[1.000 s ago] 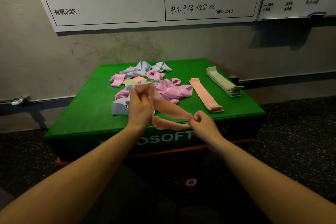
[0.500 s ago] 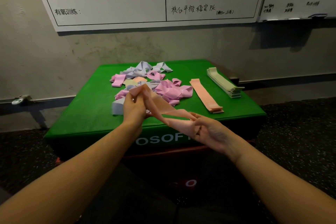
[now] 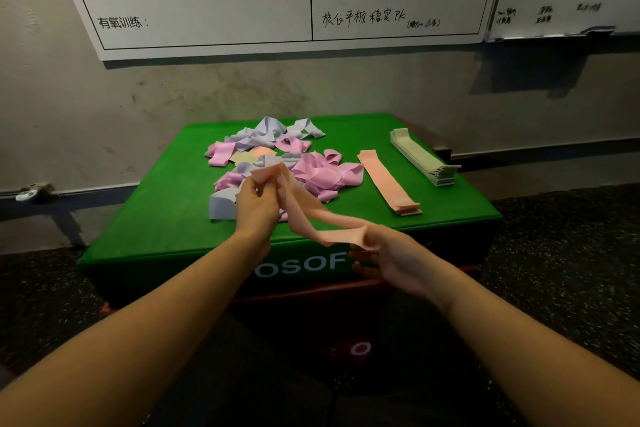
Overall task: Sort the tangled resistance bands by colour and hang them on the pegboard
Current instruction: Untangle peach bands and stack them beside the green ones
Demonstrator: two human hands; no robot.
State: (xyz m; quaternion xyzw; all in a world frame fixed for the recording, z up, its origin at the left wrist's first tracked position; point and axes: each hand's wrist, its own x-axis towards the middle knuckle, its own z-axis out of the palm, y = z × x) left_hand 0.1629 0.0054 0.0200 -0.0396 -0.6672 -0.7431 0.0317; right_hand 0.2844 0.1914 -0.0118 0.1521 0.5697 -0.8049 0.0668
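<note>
A whiteboard [image 3: 214,0] with handwritten text hangs on the grey wall [image 3: 104,107]. Below it stands a green padded box [image 3: 166,211]. On its top lies a tangled pile of bands [image 3: 277,156] in pink, lilac and pale yellow. To the right of the pile lies a flat stack of peach bands [image 3: 388,184], and further right, apart from it, a stack of pale green bands [image 3: 422,156]. One peach band [image 3: 311,215] is held in the air above the box's near edge. The left hand [image 3: 256,208] pinches its upper end with curled fingers. The right hand [image 3: 391,256], palm up, pinches its lower end.
</note>
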